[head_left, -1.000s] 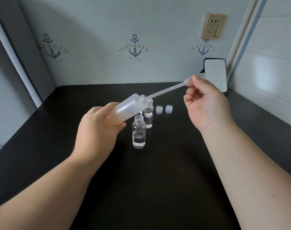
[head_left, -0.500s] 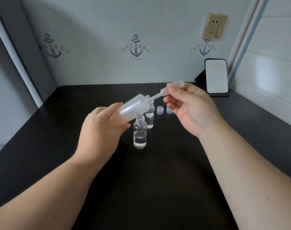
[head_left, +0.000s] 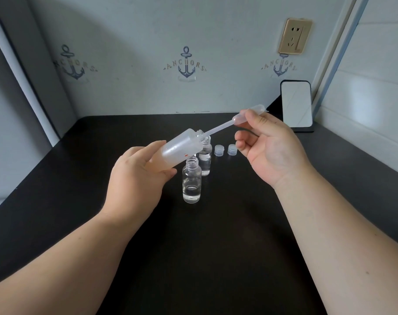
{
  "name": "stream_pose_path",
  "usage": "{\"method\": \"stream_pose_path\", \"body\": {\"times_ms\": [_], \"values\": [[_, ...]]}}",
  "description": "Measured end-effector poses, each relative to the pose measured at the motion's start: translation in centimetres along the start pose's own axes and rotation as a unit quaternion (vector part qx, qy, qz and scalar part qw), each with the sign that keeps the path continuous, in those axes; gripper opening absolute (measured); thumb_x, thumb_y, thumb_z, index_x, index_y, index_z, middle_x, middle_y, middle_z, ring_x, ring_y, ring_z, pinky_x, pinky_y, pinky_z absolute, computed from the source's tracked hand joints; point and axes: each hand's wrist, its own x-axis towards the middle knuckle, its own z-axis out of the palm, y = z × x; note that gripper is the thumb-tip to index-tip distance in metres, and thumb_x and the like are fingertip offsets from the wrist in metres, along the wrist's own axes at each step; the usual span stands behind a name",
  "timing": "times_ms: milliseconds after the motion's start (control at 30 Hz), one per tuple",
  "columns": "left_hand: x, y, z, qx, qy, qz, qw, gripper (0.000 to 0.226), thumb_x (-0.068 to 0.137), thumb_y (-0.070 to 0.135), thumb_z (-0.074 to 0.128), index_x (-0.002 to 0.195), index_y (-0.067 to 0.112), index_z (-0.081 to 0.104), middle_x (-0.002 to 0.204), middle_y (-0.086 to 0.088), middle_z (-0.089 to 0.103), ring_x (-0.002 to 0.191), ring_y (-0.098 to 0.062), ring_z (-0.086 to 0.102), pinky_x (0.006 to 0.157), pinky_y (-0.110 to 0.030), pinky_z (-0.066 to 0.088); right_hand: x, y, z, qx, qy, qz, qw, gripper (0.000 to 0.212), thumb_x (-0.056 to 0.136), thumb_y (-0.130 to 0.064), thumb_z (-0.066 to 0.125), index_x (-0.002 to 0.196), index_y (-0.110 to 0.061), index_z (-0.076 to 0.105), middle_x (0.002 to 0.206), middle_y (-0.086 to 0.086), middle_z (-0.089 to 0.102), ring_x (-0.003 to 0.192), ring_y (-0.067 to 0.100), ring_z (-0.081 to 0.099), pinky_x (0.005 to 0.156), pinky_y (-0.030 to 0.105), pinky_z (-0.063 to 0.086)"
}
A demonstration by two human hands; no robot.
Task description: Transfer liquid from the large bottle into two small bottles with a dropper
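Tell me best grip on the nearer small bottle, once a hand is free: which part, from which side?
Probably the straight clear body of the nearer small bottle, below the threaded neck, pinched sideways from the right. It stands upright and uncapped with some liquid at the bottom, so a side hold keeps the mouth clear. The tilted large bottle in the left hand crowds the top and left, and the farther small bottle stands close behind.

Open worktop (head_left: pixel 204 258) across the lower centre of the frame, between the two forearms. Mid-frame is crowded: near small bottle (head_left: pixel 191 181) and far small bottle (head_left: pixel 205 159) stand close together, with the tilted large bottle (head_left: pixel 182 148) in the left hand (head_left: pixel 136 180) above them. Two caps (head_left: pixel 225 149) sit just right of the far bottle, below the right hand (head_left: pixel 270 148). The dropper (head_left: pixel 234 121) spans the gap to the bottle mouth. Phone stand (head_left: pixel 296 105) blocks the upper right corner; walls close the back and both sides.
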Motion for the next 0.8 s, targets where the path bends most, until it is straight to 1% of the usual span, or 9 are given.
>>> {"method": "stream_pose_path", "body": {"times_ms": [133, 267, 367, 533, 633, 733, 800], "values": [[0.0, 0.1, 0.0, -0.001, 0.004, -0.011, 1.000, 0.054, 0.082, 0.029, 0.081, 0.132, 0.041, 0.063, 0.103, 0.020, 0.056, 0.099, -0.004, 0.050, 0.076, -0.009, 0.033, 0.1, -0.1, -0.1, 0.023, 0.029, 0.006, 0.999, 0.014, 0.093, -0.021, 0.068, 0.082, -0.013, 0.073, 0.084, 0.001, 0.074, 0.060, 0.012, 0.060, 0.058, 0.022, 0.049], [0.0, 0.3, -0.2, 0.001, 0.006, -0.017, 1.000, 0.054, 0.083, 0.029, 0.081, 0.133, 0.040, 0.063, 0.103, 0.018, 0.056, 0.098, -0.005, 0.050, 0.075, -0.010, 0.033, 0.3, -0.2, -0.4, 0.057, 0.058, 0.017, 0.996, 0.019, 0.095, -0.023, 0.066, 0.080, -0.013, 0.073, 0.081, -0.001, 0.072, 0.058, 0.011, 0.056, 0.057, 0.021, 0.047], [0.0, 0.3, -0.2, -0.003, 0.008, -0.022, 1.000, 0.054, 0.083, 0.029, 0.080, 0.132, 0.041, 0.063, 0.104, 0.019, 0.057, 0.098, -0.003, 0.049, 0.075, -0.008, 0.033, 0.4, -0.4, -0.7, 0.097, 0.090, 0.024, 0.991, 0.025, 0.095, -0.025, 0.068, 0.073, -0.014, 0.073, 0.078, -0.001, 0.070, 0.055, 0.012, 0.054, 0.055, 0.022, 0.045], [0.0, 0.3, -0.1, -0.013, 0.014, -0.034, 0.999, 0.054, 0.083, 0.029, 0.080, 0.133, 0.039, 0.063, 0.106, 0.019, 0.057, 0.100, -0.005, 0.051, 0.076, -0.009, 0.033, 0.7, -0.5, -1.3, 0.138, 0.138, 0.026, 0.980, 0.027, 0.093, -0.025, 0.070, 0.071, -0.012, 0.073, 0.075, 0.000, 0.069, 0.053, 0.012, 0.053, 0.054, 0.022, 0.044], [0.0, 0.2, -0.2, -0.020, 0.020, -0.040, 0.999, 0.053, 0.084, 0.029, 0.080, 0.133, 0.039, 0.062, 0.109, 0.018, 0.057, 0.100, -0.006, 0.052, 0.077, -0.013, 0.034, 0.8, -0.4, -1.6, 0.143, 0.168, 0.018, 0.975, 0.028, 0.094, -0.024, 0.069, 0.069, -0.011, 0.072, 0.073, 0.000, 0.067, 0.053, 0.012, 0.052, 0.054, 0.022, 0.043], [0.0, 0.3, -0.2, -0.030, 0.024, -0.050, 0.998, 0.053, 0.083, 0.030, 0.079, 0.132, 0.041, 0.062, 0.110, 0.017, 0.059, 0.100, -0.008, 0.054, 0.082, -0.022, 0.039, 1.0, -0.5, -1.9, 0.155, 0.183, 0.005, 0.971, 0.023, 0.094, -0.022, 0.069, 0.074, -0.010, 0.071, 0.073, 0.001, 0.067, 0.054, 0.012, 0.053, 0.053, 0.022, 0.044], [0.0, 0.3, -0.3, -0.042, 0.021, -0.055, 0.997, 0.051, 0.084, 0.031, 0.078, 0.130, 0.043, 0.062, 0.109, 0.018, 0.060, 0.098, -0.006, 0.056, 0.081, -0.024, 0.041, 1.0, -0.5, -1.9, 0.171, 0.186, 0.001, 0.967, 0.020, 0.093, -0.021, 0.070, 0.077, -0.009, 0.071, 0.072, 0.001, 0.067, 0.055, 0.012, 0.056, 0.054, 0.022, 0.045]]}}
